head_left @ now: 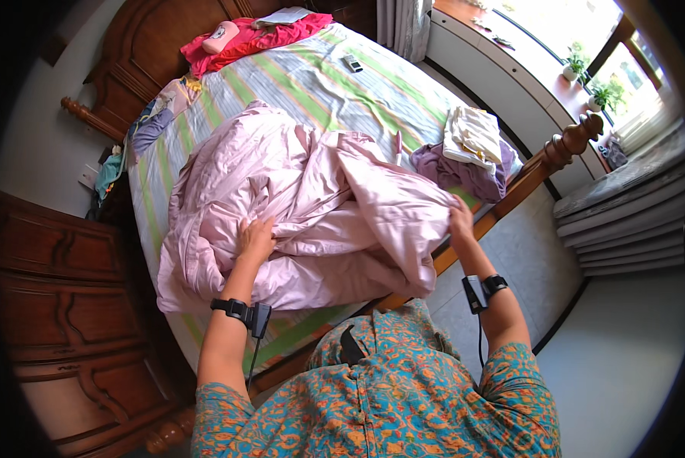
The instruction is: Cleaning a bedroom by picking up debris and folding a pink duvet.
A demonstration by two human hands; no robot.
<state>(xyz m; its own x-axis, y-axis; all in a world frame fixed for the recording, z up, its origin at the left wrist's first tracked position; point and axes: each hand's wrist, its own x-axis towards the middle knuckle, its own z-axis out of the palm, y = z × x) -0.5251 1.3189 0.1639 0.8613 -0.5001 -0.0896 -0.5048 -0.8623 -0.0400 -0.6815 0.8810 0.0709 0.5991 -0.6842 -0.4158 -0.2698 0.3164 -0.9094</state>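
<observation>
A large pink quilt (297,198) lies bunched and creased over the near half of the bed. My left hand (258,240) is at its near left part, the fingers closed into the folds and the fingertips partly sunk in cloth. At the quilt's right edge, my right hand (460,220) grips a corner, pulling that side taut toward the bed's foot rail. Several folds between the two hands overlap, hiding the quilt's inner side.
The striped sheet (281,84) bears a remote-like device (352,63), red cloth (312,27) and folded clothes (472,141). A wooden footboard post (575,137) rises at right. A dark wooden cabinet (60,259) stands at left, potted plants (602,95) by the window.
</observation>
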